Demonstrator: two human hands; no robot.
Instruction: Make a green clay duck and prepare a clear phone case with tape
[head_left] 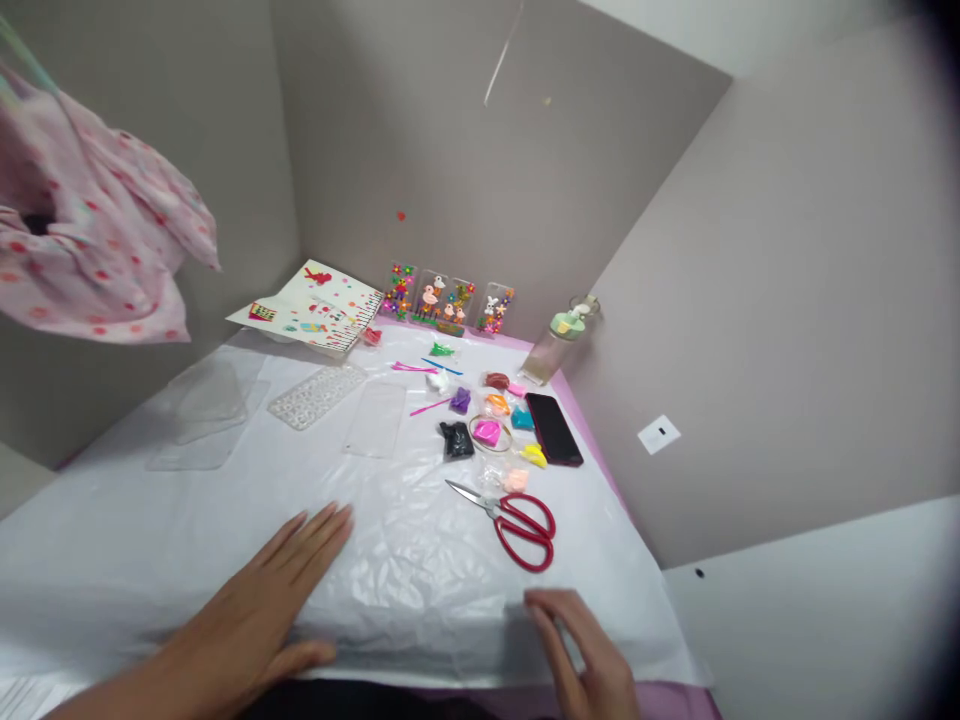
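My left hand (274, 590) lies flat on the white plastic sheet (397, 620), fingers stretched out, holding nothing. At the front right, my right hand (585, 650) hovers at or just above the sheet with its fingers apart and nothing in them. Beyond it lie red-handled scissors (525, 530), blades pointing left. A clear phone case (375, 420) and a patterned clear sheet (315, 397) rest mid-table. Several small clay packets are grouped to their right, among them a black one (456, 440), a pink one (487, 432) and a yellow one (534, 455).
A dark phone (553, 428) and a bottle (555, 345) stand along the right side. Decorated cases (431, 298) lean on the back wall beside an open notebook (311, 310). Clear plastic pieces (210, 410) lie left. Pink spotted cloth (112, 220) hangs upper left.
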